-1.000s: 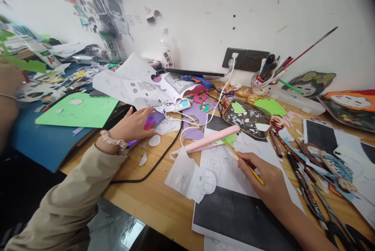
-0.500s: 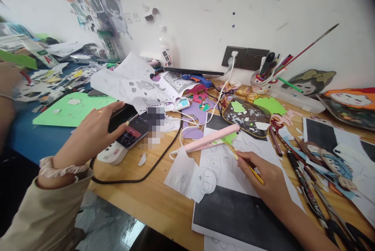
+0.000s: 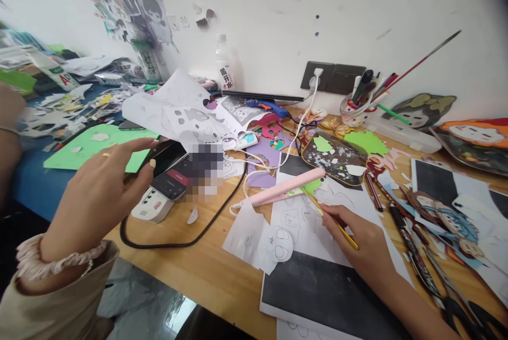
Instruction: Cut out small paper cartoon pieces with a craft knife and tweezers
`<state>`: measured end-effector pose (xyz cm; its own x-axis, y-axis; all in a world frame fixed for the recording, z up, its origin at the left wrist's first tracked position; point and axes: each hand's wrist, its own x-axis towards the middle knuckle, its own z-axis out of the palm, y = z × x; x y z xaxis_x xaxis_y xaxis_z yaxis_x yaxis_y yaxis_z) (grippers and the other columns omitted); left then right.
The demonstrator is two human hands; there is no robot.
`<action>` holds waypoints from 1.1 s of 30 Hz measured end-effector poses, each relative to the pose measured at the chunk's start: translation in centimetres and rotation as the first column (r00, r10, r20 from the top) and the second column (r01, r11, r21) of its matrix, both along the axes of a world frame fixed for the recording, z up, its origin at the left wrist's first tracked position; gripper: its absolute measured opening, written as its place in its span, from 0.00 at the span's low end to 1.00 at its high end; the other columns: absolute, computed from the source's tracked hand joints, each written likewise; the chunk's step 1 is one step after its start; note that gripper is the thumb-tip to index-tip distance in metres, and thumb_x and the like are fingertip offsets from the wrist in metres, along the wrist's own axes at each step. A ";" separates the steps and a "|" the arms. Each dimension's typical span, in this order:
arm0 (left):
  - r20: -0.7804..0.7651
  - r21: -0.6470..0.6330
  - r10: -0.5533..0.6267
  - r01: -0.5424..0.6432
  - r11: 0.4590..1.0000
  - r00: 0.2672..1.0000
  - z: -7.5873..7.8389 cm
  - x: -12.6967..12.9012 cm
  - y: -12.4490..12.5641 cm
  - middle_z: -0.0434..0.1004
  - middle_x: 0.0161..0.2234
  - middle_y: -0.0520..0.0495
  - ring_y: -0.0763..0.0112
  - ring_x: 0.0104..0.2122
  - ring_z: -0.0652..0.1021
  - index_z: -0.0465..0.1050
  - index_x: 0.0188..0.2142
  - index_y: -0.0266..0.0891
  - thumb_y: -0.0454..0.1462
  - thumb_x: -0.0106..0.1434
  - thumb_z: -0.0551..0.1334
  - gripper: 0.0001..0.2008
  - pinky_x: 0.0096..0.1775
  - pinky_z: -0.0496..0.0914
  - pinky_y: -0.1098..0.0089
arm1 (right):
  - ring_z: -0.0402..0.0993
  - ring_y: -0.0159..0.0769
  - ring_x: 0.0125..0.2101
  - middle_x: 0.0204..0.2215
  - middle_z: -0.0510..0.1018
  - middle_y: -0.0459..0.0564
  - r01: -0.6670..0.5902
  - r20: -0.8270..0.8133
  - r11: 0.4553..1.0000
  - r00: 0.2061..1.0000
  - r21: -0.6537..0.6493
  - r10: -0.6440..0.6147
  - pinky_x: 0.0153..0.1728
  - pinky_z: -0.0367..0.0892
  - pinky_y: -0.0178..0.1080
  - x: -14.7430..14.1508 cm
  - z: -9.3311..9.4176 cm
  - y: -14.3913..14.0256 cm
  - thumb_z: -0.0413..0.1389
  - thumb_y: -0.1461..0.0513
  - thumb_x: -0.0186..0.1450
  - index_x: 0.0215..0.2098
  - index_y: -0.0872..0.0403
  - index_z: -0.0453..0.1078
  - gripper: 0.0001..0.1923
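My left hand (image 3: 101, 186), with thumb and fingers apart and nothing in it, hovers just left of a phone (image 3: 171, 185). The phone leans on a small white device (image 3: 148, 208), its screen partly blurred out. My right hand (image 3: 359, 231) grips slim yellow tweezers (image 3: 344, 234), whose tip reaches to a light green cut piece (image 3: 313, 186) by the jaws of a pink hair straightener (image 3: 288, 185). Under the straightener lie sheets with pencil drawings (image 3: 301, 218) and a black-and-white board (image 3: 325, 292).
Scissors (image 3: 452, 287) and a black pen (image 3: 413, 255) lie at right. A dark tray with scraps (image 3: 335, 157), a pen holder (image 3: 359, 104) and a glue gun (image 3: 268, 107) stand behind. A black cable (image 3: 170, 245) loops across the table. Another person's arm (image 3: 10, 134) shows at left.
My left hand has drawn back to the left and toward me, away from the phone, and the phone's screen display has changed. My right hand and the straightener look still.
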<state>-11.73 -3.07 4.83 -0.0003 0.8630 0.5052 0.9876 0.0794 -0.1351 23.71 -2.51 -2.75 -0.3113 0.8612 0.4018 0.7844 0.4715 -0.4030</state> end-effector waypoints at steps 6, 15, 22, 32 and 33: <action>0.040 0.160 -0.366 0.356 0.921 0.930 -0.5 3.0 -0.6 0.71 0.29 0.53 0.76 0.28 0.70 0.67 0.38 0.40 0.38 0.53 0.58 0.12 0.34 0.63 0.74 | 0.70 0.27 0.25 0.29 0.75 0.44 0.007 -0.002 1.000 1.000 -0.005 -0.007 0.26 0.64 0.28 0.1 -0.1 -0.1 0.47 0.62 0.59 0.35 0.54 0.65 0.08; 0.000 0.028 -0.925 0.924 0.381 0.381 -0.6 11.8 -0.4 0.62 0.14 0.56 0.78 0.17 0.65 0.64 0.21 0.37 0.38 0.56 0.56 0.09 0.20 0.57 0.73 | 0.71 0.28 0.28 0.30 0.75 0.45 0.000 0.016 1.000 1.000 0.021 0.000 0.27 0.64 0.29 0.0 0.0 0.0 0.48 0.62 0.59 0.35 0.54 0.65 0.08; -0.050 0.314 -0.922 0.883 0.350 0.383 -4.2 12.5 2.3 0.65 0.13 0.55 0.77 0.18 0.66 0.64 0.20 0.36 0.36 0.52 0.58 0.08 0.20 0.58 0.73 | 0.71 0.28 0.27 0.29 0.75 0.45 -0.008 0.012 0.999 1.000 0.035 0.008 0.27 0.65 0.28 0.0 0.0 0.0 0.48 0.62 0.59 0.35 0.54 0.65 0.08; 0.031 0.311 -0.913 0.864 0.395 0.406 -4.7 12.3 2.3 0.68 0.17 0.53 0.77 0.21 0.67 0.66 0.24 0.36 0.35 0.53 0.57 0.04 0.22 0.61 0.73 | 0.72 0.29 0.28 0.30 0.75 0.46 -0.013 0.012 0.999 1.000 0.043 0.012 0.27 0.65 0.29 0.0 0.0 0.1 0.47 0.62 0.59 0.35 0.55 0.64 0.08; 0.034 0.301 -0.909 0.862 0.407 0.416 -4.7 12.3 2.3 0.69 0.18 0.53 0.76 0.21 0.68 0.66 0.25 0.36 0.35 0.53 0.57 0.04 0.23 0.61 0.73 | 0.72 0.29 0.28 0.30 0.75 0.46 -0.012 0.011 0.999 1.000 0.036 0.012 0.27 0.65 0.29 -0.1 0.0 0.1 0.47 0.62 0.59 0.35 0.55 0.65 0.08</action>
<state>0.57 -0.77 0.09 0.5989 0.3024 0.7415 0.5187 -0.8520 -0.0715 23.66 -2.39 -2.72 -0.3262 0.8422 0.4294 0.7829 0.4952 -0.3765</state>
